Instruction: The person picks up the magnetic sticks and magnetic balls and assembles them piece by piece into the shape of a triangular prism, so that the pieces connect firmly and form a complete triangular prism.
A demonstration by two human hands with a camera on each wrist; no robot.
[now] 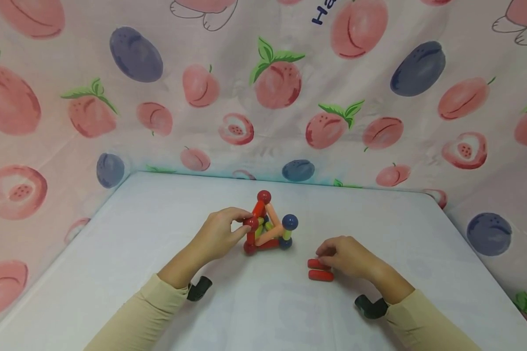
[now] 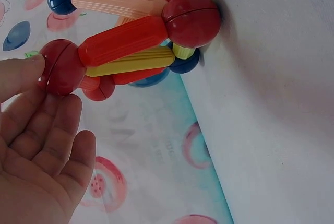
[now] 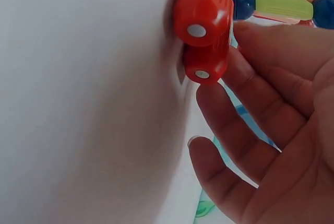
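Observation:
A construction of magnetic rods and balls (image 1: 274, 215) stands on the table, with red, peach and yellow-green rods joined by red and blue balls. My left hand (image 1: 221, 233) pinches a red ball (image 2: 61, 67) at its near left corner between thumb and fingers. To the right, two red magnetic rods lie side by side. The fingers of my right hand (image 1: 349, 256) are around the farther rod (image 3: 207, 66), thumb and forefinger at its upper side. The nearer rod (image 1: 320, 276) lies against it, its round metal end showing in the right wrist view.
The white table (image 1: 254, 312) ends at a back edge against a fruit-print cloth (image 1: 233, 97). A black wrist device (image 1: 199, 288) sits at the left wrist, and another black device (image 1: 371, 307) at the right wrist.

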